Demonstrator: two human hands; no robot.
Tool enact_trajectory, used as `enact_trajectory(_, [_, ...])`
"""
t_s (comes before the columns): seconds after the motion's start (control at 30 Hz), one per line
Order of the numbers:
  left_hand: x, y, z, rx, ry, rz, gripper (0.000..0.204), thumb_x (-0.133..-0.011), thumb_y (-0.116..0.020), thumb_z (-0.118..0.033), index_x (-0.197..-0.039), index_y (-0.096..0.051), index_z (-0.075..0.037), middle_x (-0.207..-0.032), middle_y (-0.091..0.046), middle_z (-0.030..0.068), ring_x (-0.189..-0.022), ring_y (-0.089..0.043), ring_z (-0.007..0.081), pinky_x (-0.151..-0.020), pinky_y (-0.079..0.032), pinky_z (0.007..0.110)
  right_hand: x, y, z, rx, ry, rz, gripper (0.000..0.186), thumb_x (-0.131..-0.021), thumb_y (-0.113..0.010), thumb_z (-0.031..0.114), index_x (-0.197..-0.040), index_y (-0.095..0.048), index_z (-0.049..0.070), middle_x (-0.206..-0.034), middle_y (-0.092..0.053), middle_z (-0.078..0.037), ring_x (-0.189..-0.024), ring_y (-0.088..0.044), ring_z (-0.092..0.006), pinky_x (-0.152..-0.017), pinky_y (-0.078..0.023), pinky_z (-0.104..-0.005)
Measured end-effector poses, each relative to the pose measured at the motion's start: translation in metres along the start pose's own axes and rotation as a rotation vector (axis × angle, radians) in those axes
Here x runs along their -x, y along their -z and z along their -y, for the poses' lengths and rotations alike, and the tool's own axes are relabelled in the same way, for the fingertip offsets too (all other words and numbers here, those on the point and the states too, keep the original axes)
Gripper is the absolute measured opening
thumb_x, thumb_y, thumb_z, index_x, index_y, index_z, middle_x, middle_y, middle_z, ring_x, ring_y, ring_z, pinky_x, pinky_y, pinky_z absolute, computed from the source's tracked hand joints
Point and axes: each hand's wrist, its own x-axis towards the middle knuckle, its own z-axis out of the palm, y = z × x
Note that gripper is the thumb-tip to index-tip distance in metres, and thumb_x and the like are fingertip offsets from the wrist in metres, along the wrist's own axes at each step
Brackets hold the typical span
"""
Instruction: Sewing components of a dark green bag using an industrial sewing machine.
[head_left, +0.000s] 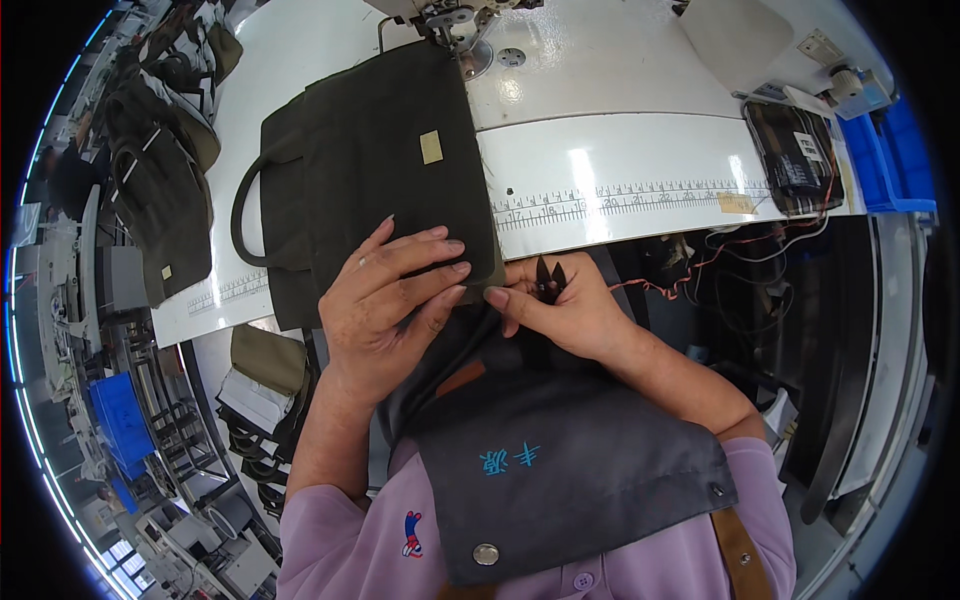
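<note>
A dark olive bag piece point(370, 130) lies on the white sewing table, with a loop handle point(245, 205) at its left and a pale yellow tag point(431, 147) on it. My left hand point(395, 290) rests on its near right part, fingers stretched out and apart, thumb by the near edge. My right hand point(570, 305) pinches that near right corner between thumb and finger. Small black thread snips point(549, 277) sit in the same hand, blades pointing up. The piece's far right corner reaches the sewing machine's needle area point(465, 45); whether it is under the foot cannot be made out.
A printed ruler point(620, 205) runs along the table's near edge. At the right lie a dark wrapped packet point(795, 155) and a blue bin point(890, 160). More dark bag pieces point(160, 200) hang over the left end. Loose wires point(720, 260) dangle below the table.
</note>
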Motion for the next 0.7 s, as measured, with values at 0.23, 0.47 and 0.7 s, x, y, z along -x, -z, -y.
enact_trajectory(0.23, [0.008,-0.014,-0.003,-0.290,-0.226,-0.089,0.028,-0.078,-0.084,-0.012,-0.105,-0.077,-0.011,-0.114,-0.076,0.0033,-0.112,-0.072,0.0216,-0.105,-0.051,0.044,0.000,0.005,-0.006,0.081,0.035,0.018,0.021,-0.101,-0.065,0.012,-0.083,-0.065,0.002,-0.071,-0.068,-0.001,-0.064,-0.059,-0.0035,-0.060,-0.045,-0.0226])
enact_trajectory(0.47, [0.016,-0.023,0.001,-0.312,-0.242,-0.042,0.032,-0.080,-0.084,-0.015,-0.110,-0.077,-0.010,-0.115,-0.076,0.0036,-0.115,-0.071,0.0214,-0.104,-0.052,0.041,0.002,0.007,-0.003,0.023,0.008,0.065,0.019,-0.102,-0.060,0.009,-0.086,-0.066,0.001,-0.070,-0.067,-0.001,-0.066,-0.059,-0.0036,-0.061,-0.046,-0.0225])
enact_trajectory(0.7, [0.015,-0.023,0.005,-0.424,-0.321,-0.049,0.027,-0.084,-0.078,-0.011,-0.110,-0.077,-0.009,-0.117,-0.076,0.0047,-0.116,-0.071,0.0207,-0.105,-0.052,0.039,0.003,0.011,0.003,0.068,0.029,0.115,0.014,-0.102,-0.061,0.011,-0.096,-0.067,0.000,-0.073,-0.068,-0.003,-0.064,-0.063,-0.0086,-0.061,-0.049,-0.0252])
